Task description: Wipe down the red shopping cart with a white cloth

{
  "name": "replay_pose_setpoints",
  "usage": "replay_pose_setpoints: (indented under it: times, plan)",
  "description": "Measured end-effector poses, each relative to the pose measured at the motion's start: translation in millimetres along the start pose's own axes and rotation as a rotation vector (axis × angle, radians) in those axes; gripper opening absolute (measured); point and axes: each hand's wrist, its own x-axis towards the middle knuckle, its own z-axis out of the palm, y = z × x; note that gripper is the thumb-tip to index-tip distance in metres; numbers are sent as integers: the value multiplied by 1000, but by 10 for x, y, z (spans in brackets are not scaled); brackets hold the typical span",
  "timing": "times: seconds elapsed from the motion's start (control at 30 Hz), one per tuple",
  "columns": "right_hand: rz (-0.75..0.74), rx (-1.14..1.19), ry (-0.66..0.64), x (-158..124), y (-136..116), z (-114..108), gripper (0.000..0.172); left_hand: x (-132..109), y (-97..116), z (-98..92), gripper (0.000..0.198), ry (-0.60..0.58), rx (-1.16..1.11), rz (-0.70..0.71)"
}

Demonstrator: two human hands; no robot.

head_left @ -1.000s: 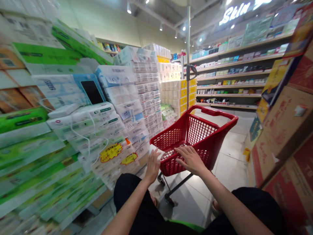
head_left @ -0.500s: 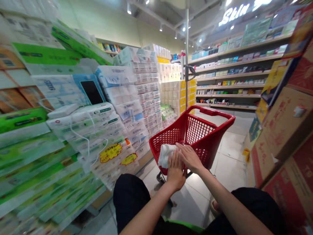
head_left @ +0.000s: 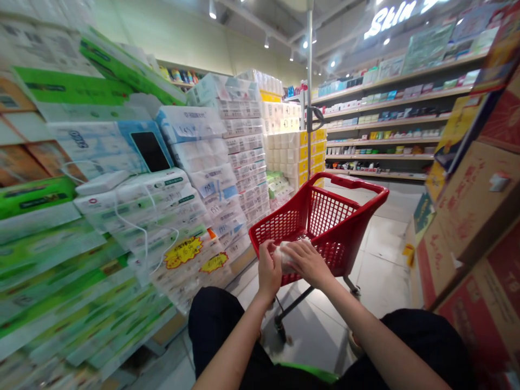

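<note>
A crumpled white cloth (head_left: 285,262) lies bunched between my two hands at the near rim of a red plastic shopping cart (head_left: 345,238). My left hand (head_left: 270,269) is closed around the cloth's left side, thumb upward. From the right, my right hand (head_left: 307,262) bends its fingers over the top of the cloth and presses on it. Both hands cover much of the cloth, so its full shape is hidden. The cart's basket has a perforated pattern and a raised handle at its far side.
Stacked tissue packs (head_left: 211,157) rise on the left, with a phone (head_left: 150,151) leaning there and a white cable (head_left: 132,225) hanging down. Cardboard boxes (head_left: 479,200) line the right. Behind the cart stand a metal pole (head_left: 309,97) and product shelves (head_left: 382,119).
My left hand has moved left, from lying flat on the cloth to gripping its side. The cloth is bunched up smaller. My right hand has shifted slightly left, and the cart has turned a little.
</note>
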Motion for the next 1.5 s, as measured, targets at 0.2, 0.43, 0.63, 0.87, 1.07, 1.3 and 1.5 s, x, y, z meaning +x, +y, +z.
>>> replay_pose_setpoints:
  times: [0.2,0.43,0.63,0.87,1.07,1.3,1.5]
  plan:
    - [26,-106,34,-104,328,-32,30,13,-266,-90,47,-293,329,168]
    - [223,-220,63,-333,1353,-435,33,-53,-151,-1,50,-387,407,248]
    - [394,-216,73,-175,992,-300,39,-96,-69,96,37,-347,388,207]
    - [230,-119,104,-82,-271,154,26,-113,-150,71,23,-334,357,202]
    - [91,-146,-6,-218,447,-118,32,-78,-255,-52,42,-410,285,252]
    - [330,-375,88,-473,1706,-507,40,-36,-366,-155,39,-438,270,246]
    - [348,-329,146,-334,1073,-231,36,83,-504,-254,47,-436,374,231]
